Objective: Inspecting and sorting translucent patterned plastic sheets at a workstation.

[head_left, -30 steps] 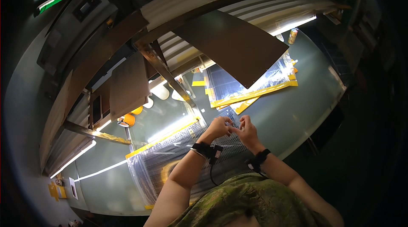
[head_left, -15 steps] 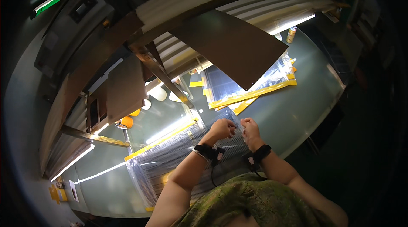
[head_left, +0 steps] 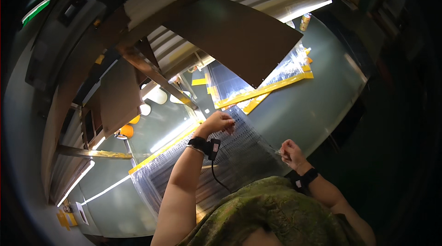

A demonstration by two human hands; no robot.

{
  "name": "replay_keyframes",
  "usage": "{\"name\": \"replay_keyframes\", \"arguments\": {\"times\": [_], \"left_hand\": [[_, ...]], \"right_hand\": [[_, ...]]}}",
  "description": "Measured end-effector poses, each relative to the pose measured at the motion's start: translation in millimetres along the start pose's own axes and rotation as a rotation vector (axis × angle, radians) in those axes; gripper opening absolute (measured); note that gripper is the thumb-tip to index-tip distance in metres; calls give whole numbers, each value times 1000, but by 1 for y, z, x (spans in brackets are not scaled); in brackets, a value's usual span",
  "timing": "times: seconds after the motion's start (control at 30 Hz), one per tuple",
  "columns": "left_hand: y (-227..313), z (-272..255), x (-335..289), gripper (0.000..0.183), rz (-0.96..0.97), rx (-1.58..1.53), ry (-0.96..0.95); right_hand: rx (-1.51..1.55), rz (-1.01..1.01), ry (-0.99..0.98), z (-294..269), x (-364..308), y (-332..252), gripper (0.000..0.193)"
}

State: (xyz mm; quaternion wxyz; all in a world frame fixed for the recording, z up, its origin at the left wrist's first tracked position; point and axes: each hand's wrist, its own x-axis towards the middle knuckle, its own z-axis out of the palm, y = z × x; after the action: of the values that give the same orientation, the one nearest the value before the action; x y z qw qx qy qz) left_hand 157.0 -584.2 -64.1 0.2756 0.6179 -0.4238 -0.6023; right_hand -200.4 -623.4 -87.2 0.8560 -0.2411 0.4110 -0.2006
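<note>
A large clear sheet with dark rows of a fine grid pattern [head_left: 239, 137] lies in front of me, bordered along its far left side by yellow tape [head_left: 168, 147]. Over the sheet's far part is my left hand [head_left: 219, 123], its fingers curled in a pinch; whatever they hold, if anything, is too small to name. My right hand [head_left: 293, 155] is closed beside the sheet's right edge. A small, pale, thin piece [head_left: 278, 152] pokes out from its fingertips toward that edge, its kind unclear. Both wrists wear black bands, with a cable at the left one.
Beyond the sheet lie stacked clear panels with yellow taped edges [head_left: 262, 90], partly under a hanging brown board [head_left: 239, 38]. A wooden frame [head_left: 154, 78] with bright tube lamps [head_left: 306, 11] crosses above. Orange rolls [head_left: 125, 131], white containers [head_left: 158, 95] and a yellow can [head_left: 305, 21] stand on the table.
My hands, close together before, have parted: the right has moved right and nearer to me, the left slightly left and farther away. The whole view has shifted a little.
</note>
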Motion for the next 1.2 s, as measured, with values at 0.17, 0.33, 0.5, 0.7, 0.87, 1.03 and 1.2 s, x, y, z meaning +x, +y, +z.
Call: {"name": "replay_keyframes", "arguments": {"times": [0.17, 0.33, 0.5, 0.7, 0.87, 1.03, 1.2], "left_hand": [[-7, -6, 5, 19, 6, -91, 162], [-21, -26, 16, 20, -13, -30, 162], [-30, -14, 13, 21, 58, 283, 300], [-23, -4, 9, 23, -85, 119, 57], [-49, 9, 18, 43, -165, 334, 301], [-63, 21, 15, 64, -334, 585, 559], [-58, 21, 11, 40, -271, 676, 951]], "right_hand": [[-11, -18, 216, -85, -52, 9, 7], [-39, -39, 737, -240, -160, 26, 10], [62, -276, 856, -298, -191, 7, 8], [85, -163, 958, -269, -204, -73, 29], [-594, -133, 573, -106, -91, -114, 9], [-1330, -437, -25, 26, 9, -110, 26], [-1583, -434, -223, 81, 77, -95, 36]]}}
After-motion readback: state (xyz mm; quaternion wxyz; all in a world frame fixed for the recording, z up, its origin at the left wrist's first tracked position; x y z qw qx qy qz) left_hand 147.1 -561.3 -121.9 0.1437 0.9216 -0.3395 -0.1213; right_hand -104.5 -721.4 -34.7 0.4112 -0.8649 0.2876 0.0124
